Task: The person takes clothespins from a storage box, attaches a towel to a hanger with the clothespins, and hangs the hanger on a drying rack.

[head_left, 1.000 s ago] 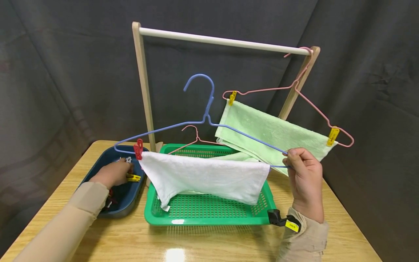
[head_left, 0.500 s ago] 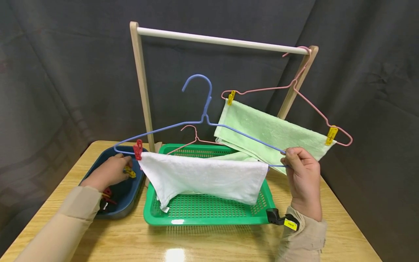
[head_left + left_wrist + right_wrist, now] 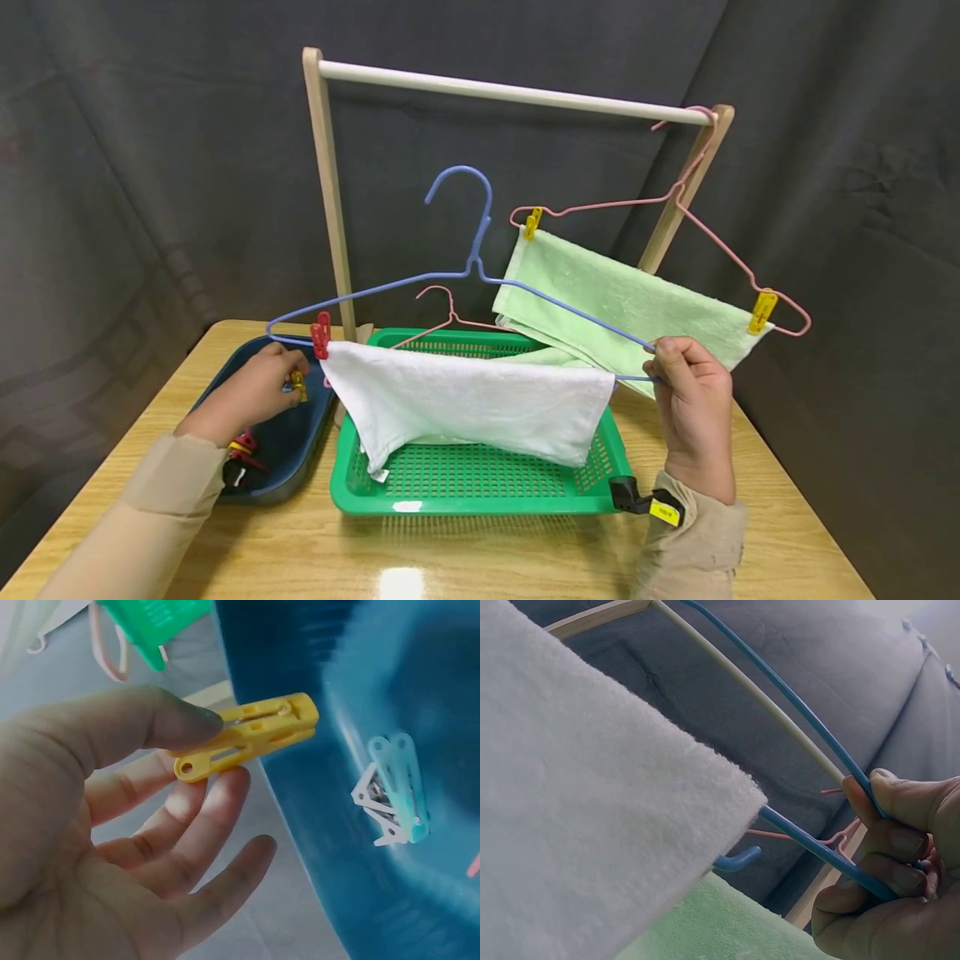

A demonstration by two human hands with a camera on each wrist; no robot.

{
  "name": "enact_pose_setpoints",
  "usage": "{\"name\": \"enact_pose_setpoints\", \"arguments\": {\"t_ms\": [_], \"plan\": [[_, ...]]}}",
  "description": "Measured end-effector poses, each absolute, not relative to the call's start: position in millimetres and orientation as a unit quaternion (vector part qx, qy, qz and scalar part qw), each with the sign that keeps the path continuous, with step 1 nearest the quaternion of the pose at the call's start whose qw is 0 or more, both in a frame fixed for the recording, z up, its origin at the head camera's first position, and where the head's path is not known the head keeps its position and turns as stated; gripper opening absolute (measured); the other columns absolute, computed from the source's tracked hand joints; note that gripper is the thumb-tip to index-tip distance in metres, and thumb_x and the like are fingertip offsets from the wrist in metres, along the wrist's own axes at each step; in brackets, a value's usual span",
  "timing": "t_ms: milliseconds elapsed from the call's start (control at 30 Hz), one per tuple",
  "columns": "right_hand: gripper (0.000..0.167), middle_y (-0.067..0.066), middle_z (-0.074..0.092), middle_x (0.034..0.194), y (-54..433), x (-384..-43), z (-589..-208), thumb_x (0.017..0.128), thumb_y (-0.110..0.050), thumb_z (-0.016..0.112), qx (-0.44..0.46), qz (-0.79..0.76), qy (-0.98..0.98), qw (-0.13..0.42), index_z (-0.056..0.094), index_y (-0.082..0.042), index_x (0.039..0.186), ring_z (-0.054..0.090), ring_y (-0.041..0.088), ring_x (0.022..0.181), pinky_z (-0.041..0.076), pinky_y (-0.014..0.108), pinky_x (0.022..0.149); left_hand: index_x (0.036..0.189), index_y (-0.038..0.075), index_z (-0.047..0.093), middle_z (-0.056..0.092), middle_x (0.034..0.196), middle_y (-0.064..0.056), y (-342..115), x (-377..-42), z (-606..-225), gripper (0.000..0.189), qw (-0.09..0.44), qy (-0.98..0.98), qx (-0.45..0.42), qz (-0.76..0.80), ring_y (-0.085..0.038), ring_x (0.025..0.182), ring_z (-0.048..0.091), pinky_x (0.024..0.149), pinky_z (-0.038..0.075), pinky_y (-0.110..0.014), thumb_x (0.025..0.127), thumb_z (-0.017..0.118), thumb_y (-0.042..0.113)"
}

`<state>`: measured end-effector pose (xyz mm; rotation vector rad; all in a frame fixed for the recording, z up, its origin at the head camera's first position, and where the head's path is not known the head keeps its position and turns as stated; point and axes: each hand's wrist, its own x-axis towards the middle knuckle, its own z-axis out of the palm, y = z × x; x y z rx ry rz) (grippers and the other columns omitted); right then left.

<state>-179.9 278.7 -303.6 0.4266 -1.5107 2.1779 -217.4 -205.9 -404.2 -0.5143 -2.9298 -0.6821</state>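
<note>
My left hand (image 3: 258,387) pinches a yellow clothespin (image 3: 255,735) between thumb and fingers, above the edge of a dark blue bin (image 3: 298,471). Thumb and curled fingers of my right hand (image 3: 693,404) grip the right end of a blue hanger (image 3: 408,281), holding it raised with its hook up. A white towel (image 3: 480,400) is folded over the hanger's lower bar. One red clothespin (image 3: 321,336) fastens the towel's left corner; its right corner, near my right hand, carries no clothespin. In the left wrist view, a light blue clothespin (image 3: 401,787) lies inside the bin.
Behind the towel stands a green basket (image 3: 480,505) holding a pink hanger (image 3: 452,317) and pale green cloth. A rack with a white rail (image 3: 517,93) bears another pink hanger (image 3: 600,204), where yellow clothespins hold a green towel (image 3: 622,296). Red clothespins (image 3: 243,450) lie in the bin.
My left hand has risen slightly from inside the bin with the yellow clothespin, which has turned in its fingers. The blue hanger's left end has tipped up a little; my right hand keeps its grip.
</note>
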Motion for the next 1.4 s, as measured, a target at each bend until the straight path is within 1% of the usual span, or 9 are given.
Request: {"name": "enact_pose_setpoints", "arguments": {"t_ms": [267,400,533,733,933,1067,1167,1400], "plan": [[0.025,0.005,0.061,0.073,279.5,-182.1,-304.7,0.101,0.005,0.055,0.155,0.793,-0.544,0.225,0.07,0.0,0.081,0.043,0.013,0.064,0.05,0.022,0.07,0.099,-0.006,0.062,0.058,0.088,-0.015,-202.4,-208.5,-394.8,0.029,0.052,-0.958,-0.162,-0.232,-0.029,0.08,0.054,0.07,0.052,-0.047,0.077,0.078,0.001],[0.025,0.005,0.06,0.073,278.3,-181.7,-305.2,0.101,0.005,0.055,0.149,0.794,-0.544,0.226,0.069,-0.001,0.081,0.042,0.013,0.063,0.05,0.022,0.07,0.1,-0.006,0.062,0.059,0.091,-0.016,-202.4,-203.7,-392.7,0.03,0.058,-0.958,-0.145,-0.242,-0.031,0.084,0.057,0.073,0.054,-0.049,0.076,0.079,0.002],[0.024,0.005,0.058,0.072,277.4,-180.9,-305.6,0.101,0.004,0.055,0.145,0.799,-0.538,0.227,0.068,0.0,0.081,0.04,0.014,0.063,0.049,0.022,0.07,0.102,-0.005,0.062,0.062,0.095,-0.018,-203.4,-199.0,-391.5,0.031,0.079,-0.953,-0.144,-0.253,-0.034,0.088,0.061,0.075,0.055,-0.051,0.077,0.078,0.003],[0.025,0.005,0.055,0.07,276.9,-181.2,-306.0,0.101,0.005,0.055,0.143,0.803,-0.532,0.227,0.069,0.0,0.081,0.037,0.015,0.062,0.049,0.023,0.069,0.106,-0.002,0.063,0.061,0.103,-0.018,-200.0,-190.4,-387.3,0.029,0.107,-0.94,-0.153,-0.287,-0.034,0.09,0.063,0.079,0.056,-0.054,0.082,0.076,0.005],[0.026,0.004,0.052,0.067,275.9,-182.3,-306.0,0.101,0.007,0.054,0.139,0.806,-0.529,0.224,0.069,0.0,0.08,0.035,0.015,0.062,0.049,0.023,0.07,0.104,0.001,0.062,0.059,0.103,-0.015,-197.3,-181.2,-384.7,0.025,0.12,-0.929,-0.167,-0.309,-0.03,0.088,0.067,0.077,0.059,-0.048,0.082,0.075,0.002],[0.026,0.004,0.055,0.069,275.2,-183.1,-305.9,0.1,0.006,0.055,0.136,0.806,-0.53,0.226,0.069,0.0,0.08,0.038,0.014,0.062,0.049,0.022,0.07,0.104,0.001,0.062,0.059,0.101,-0.013,-195.1,-175.0,-382.4,0.026,0.121,-0.924,-0.181,-0.314,-0.027,0.086,0.068,0.075,0.06,-0.044,0.082,0.075,0.0],[0.026,0.004,0.057,0.071,274.7,-183.5,-306.0,0.101,0.006,0.055,0.136,0.804,-0.534,0.223,0.069,-0.001,0.08,0.039,0.014,0.062,0.049,0.022,0.07,0.105,0.001,0.062,0.059,0.1,-0.011,-191.4,-170.1,-380.3,0.026,0.115,-0.922,-0.187,-0.318,-0.027,0.087,0.068,0.074,0.06,-0.042,0.082,0.075,-0.001],[0.026,0.004,0.056,0.069,274.6,-184.2,-306.4,0.101,0.005,0.054,0.135,0.8,-0.54,0.224,0.069,-0.001,0.081,0.038,0.014,0.062,0.049,0.022,0.07,0.104,0.005,0.065,0.062,0.101,-0.005,-176.5,-159.1,-367.6,0.03,0.134,-0.913,-0.234,-0.305,-0.023,0.089,0.066,0.074,0.061,-0.038,0.079,0.078,-0.004]]}}
